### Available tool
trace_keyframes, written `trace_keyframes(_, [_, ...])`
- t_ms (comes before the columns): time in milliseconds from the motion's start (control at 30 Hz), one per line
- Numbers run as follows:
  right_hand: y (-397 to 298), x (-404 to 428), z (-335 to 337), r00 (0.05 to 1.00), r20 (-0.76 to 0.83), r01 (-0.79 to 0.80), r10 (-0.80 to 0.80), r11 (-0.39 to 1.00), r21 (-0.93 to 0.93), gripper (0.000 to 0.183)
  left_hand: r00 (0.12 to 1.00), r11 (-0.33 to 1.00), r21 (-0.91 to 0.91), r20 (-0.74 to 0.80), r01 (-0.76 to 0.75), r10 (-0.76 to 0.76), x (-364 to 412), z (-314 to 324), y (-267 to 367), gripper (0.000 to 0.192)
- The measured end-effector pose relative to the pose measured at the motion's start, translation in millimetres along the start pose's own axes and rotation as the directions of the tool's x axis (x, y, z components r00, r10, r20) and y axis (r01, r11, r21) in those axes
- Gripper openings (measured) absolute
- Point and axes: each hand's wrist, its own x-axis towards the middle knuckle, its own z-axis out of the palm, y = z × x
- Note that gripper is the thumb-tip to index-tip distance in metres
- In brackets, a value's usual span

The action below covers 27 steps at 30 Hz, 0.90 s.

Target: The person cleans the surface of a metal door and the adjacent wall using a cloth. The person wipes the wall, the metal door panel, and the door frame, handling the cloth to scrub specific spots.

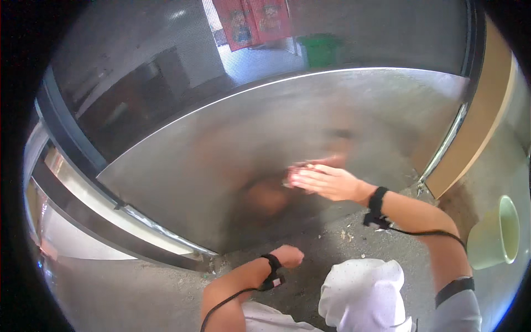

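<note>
My right hand (321, 180) presses a reddish cloth or pad (292, 175) flat against a shiny metal panel (174, 174), which mirrors the hand and a dark, blurred shape. The cloth is mostly hidden under my fingers. My left hand (291, 256) hangs low, in front of the panel's lower edge and above the floor, with its fingers curled; nothing shows in it. Both wrists wear a black strap with a small device and a cable. Above the panel's bright top edge is a dark mesh screen (157, 83).
A pale green bucket (483, 240) stands on the floor at the right, beside a tan frame post (477, 124). Crumbs of debris (346, 236) lie on the grey floor near the panel's foot. Dark frame bars (103, 224) run along the left. Behind the mesh are a green bin (321, 52) and red panels.
</note>
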Motion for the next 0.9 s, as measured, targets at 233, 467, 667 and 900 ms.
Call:
trace_keyframes(233, [105.8,-51.5,-51.7,0.908,-0.077,-0.412,0.412,0.911,0.017,0.062,0.981,0.977,0.104,0.034,0.187,-0.191,-30.1,-3.2,-40.2,0.024])
trace_keyframes(467, [23.2,28.9,-11.2,0.964,-0.145,-0.201,0.223,0.967,0.157,0.057,0.999,0.995,-0.094,-0.049,-0.027,0.022,14.7,-10.4,-0.6,0.022])
trace_keyframes(667, [84.6,-90.2,-20.2,0.982,0.168,-0.096,0.084,0.993,0.068,0.067,0.984,0.996,0.053,-0.159,-0.069,0.076,-5.9,-7.9,-14.0,0.012])
trace_keyframes(900, [129.3,15.0,-58.5,0.747,-0.478,-0.442,0.462,0.882,0.162,0.068,0.938,0.968,0.213,-0.291,-0.13,0.19,0.1,17.6,-26.1,0.01])
